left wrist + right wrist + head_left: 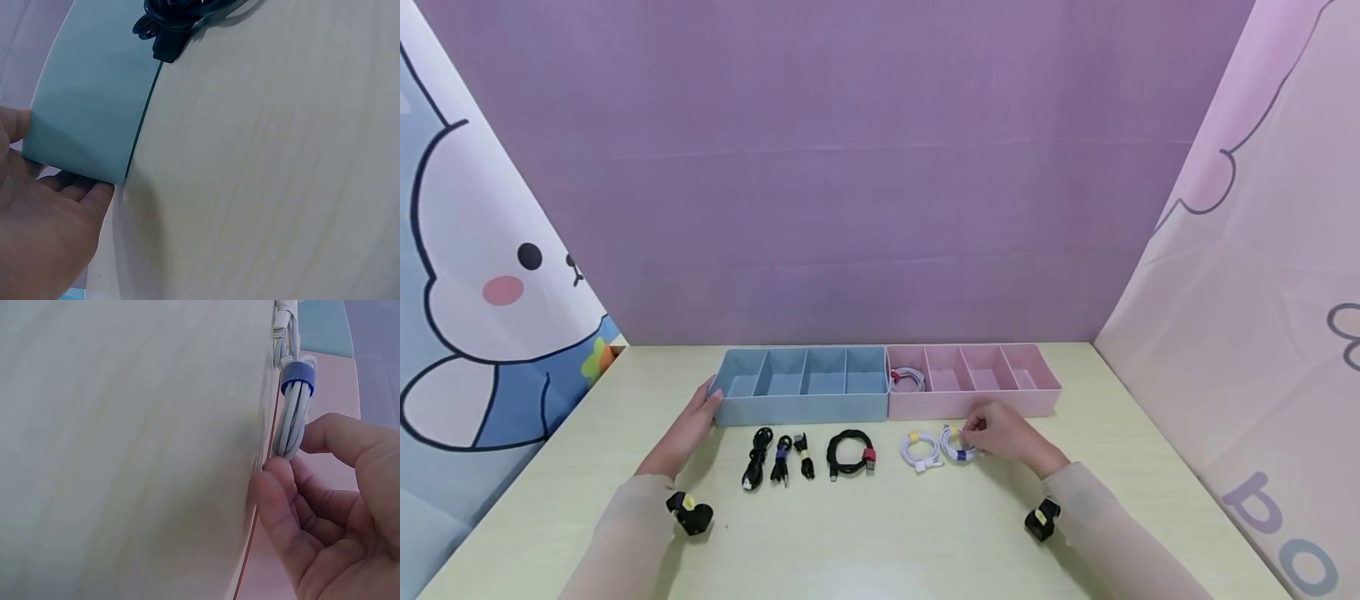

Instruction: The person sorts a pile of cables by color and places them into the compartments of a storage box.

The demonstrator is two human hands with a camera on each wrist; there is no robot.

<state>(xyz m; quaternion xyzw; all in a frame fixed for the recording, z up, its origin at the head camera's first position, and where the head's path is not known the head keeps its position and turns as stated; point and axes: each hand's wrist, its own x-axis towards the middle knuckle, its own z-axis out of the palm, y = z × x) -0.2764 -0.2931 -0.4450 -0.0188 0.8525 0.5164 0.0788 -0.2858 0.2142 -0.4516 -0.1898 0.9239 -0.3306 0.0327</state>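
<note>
My left hand (688,427) grips the left end of a blue divided box (805,410). In the left wrist view the thumb is at the box's upper edge and the fingers lie along its end wall. My right hand (1009,435) pinches the right side of a coiled white cable (949,450) in front of a pink divided box (940,407). A blue strap (298,379) binds this cable, seen close up in the right wrist view. Just left of it lies another coiled white cable (906,454) with a yellow strap.
Left of the white cables lie a black cable (833,458) with a red strap and several bundled black cables, including a long bundle (758,458). A white cable (910,372) sits in the pink box's leftmost compartment. A purple backdrop (865,183) stands behind the table (820,542).
</note>
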